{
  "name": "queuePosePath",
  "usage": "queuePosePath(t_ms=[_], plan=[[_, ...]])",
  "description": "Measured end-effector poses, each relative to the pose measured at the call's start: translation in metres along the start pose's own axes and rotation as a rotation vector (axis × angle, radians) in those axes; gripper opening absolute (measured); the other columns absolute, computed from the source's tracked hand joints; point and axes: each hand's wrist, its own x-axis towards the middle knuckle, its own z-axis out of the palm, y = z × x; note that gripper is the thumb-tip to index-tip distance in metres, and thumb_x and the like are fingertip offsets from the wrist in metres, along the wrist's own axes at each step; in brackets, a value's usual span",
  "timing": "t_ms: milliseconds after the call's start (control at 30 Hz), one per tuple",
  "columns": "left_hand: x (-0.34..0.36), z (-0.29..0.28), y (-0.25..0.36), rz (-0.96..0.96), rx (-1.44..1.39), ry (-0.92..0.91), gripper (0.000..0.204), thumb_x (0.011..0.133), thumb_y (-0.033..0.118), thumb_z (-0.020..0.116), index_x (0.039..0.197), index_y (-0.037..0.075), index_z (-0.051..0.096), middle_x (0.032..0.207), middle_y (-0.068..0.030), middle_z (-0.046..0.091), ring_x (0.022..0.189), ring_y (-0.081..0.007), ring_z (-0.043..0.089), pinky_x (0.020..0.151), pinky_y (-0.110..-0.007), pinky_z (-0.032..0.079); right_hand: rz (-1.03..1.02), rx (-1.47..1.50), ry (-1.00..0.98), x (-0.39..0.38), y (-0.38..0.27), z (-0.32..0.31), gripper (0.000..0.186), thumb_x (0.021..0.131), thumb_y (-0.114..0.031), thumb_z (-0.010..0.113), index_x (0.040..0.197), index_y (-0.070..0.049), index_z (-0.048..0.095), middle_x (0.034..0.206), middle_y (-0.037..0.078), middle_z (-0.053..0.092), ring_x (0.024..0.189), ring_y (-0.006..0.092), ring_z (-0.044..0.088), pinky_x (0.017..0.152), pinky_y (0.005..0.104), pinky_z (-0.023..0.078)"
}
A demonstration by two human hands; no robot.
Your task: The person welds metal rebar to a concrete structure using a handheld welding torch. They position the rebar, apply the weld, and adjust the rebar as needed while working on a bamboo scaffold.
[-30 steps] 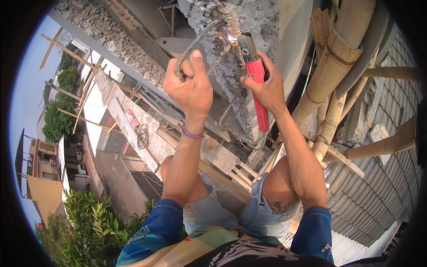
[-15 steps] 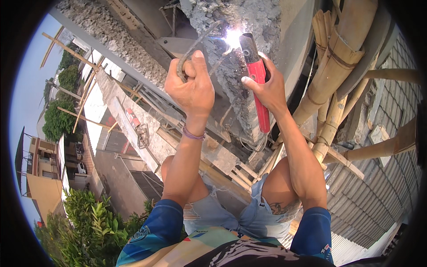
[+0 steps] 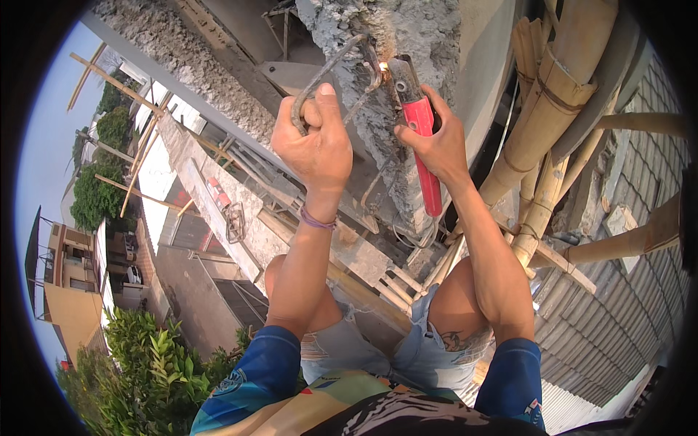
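My left hand (image 3: 318, 149) is closed around a bent steel rod (image 3: 327, 70), which curves up and right toward the rough concrete (image 3: 425, 33). My right hand (image 3: 442, 145) grips a red welding electrode holder (image 3: 429, 187), its dark jaw end pointing up toward the rod's far end. Just left of the jaws, a small orange glow (image 3: 384, 67) shows on the metal. Whether an electrode stub remains in the jaws is too small to make out. Another thin bent rod (image 3: 374, 185) sticks out of the concrete below.
Thick bamboo poles (image 3: 542, 131) stand close on my right, with a grey tiled roof (image 3: 603, 320) below them. At left, a concrete ledge (image 3: 196, 171) carries a red object (image 3: 217, 190) and a wire frame (image 3: 235, 221). Leafy branches (image 3: 156, 356) and buildings lie far below.
The bright white arc and its glare have gone out, leaving an orange glow, and the rod's end now shows. Both hands keep their grips and have barely shifted.
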Motion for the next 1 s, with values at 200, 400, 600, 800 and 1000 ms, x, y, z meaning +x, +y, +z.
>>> queuePosePath(t_ms=[200, 400, 600, 800, 1000], plan=[[0.000, 0.000, 0.001, -0.019, -0.041, -0.008, 0.032, 0.094, 0.008, 0.068, 0.071, 0.003, 0.047, 0.065, 0.0063, 0.039, 0.061, -0.0026, 0.036, 0.052, -0.020, 0.033, -0.051, -0.027, 0.019, 0.001, 0.002, 0.001, 0.082, 0.069, -0.027, 0.081, 0.139, 0.002, 0.051, 0.120, 0.023, 0.066, 0.111, 0.0299, 0.065, 0.099, 0.0377, 0.047], [0.000, 0.000, 0.001, -0.009, -0.002, -0.006, 0.033, 0.095, 0.008, 0.068, 0.071, 0.003, 0.046, 0.065, 0.0067, 0.039, 0.061, -0.0022, 0.036, 0.051, -0.020, 0.033, -0.058, -0.038, 0.015, 0.002, 0.002, 0.002, 0.082, 0.069, -0.027, 0.081, 0.139, 0.002, 0.050, 0.122, 0.023, 0.066, 0.112, 0.0301, 0.065, 0.099, 0.0386, 0.047], [0.001, -0.001, 0.001, 0.007, -0.004, -0.016, 0.034, 0.095, 0.009, 0.068, 0.070, 0.004, 0.045, 0.064, 0.0064, 0.039, 0.061, -0.0026, 0.035, 0.051, -0.021, 0.032, -0.070, -0.023, 0.017, 0.003, -0.001, 0.001, 0.080, 0.069, -0.027, 0.081, 0.138, 0.003, 0.051, 0.118, 0.022, 0.067, 0.108, 0.0303, 0.066, 0.099, 0.0384, 0.047], [0.000, -0.001, -0.002, 0.028, 0.031, -0.008, 0.036, 0.095, 0.010, 0.068, 0.069, 0.005, 0.044, 0.062, 0.0066, 0.038, 0.059, -0.0031, 0.033, 0.050, -0.022, 0.030, -0.071, -0.037, 0.007, 0.004, -0.003, 0.002, 0.082, 0.071, -0.028, 0.084, 0.139, 0.004, 0.050, 0.114, 0.019, 0.068, 0.107, 0.0238, 0.065, 0.100, 0.0363, 0.046], [0.003, -0.001, -0.007, 0.031, 0.045, 0.010, 0.039, 0.093, 0.009, 0.070, 0.067, 0.006, 0.040, 0.060, 0.0061, 0.035, 0.058, -0.0042, 0.031, 0.051, -0.023, 0.028, -0.009, 0.002, 0.073, -0.001, 0.003, -0.009, 0.069, 0.074, -0.023, 0.083, 0.131, 0.005, 0.054, 0.115, 0.015, 0.066, 0.106, 0.0202, 0.062, 0.096, 0.0341, 0.047]])
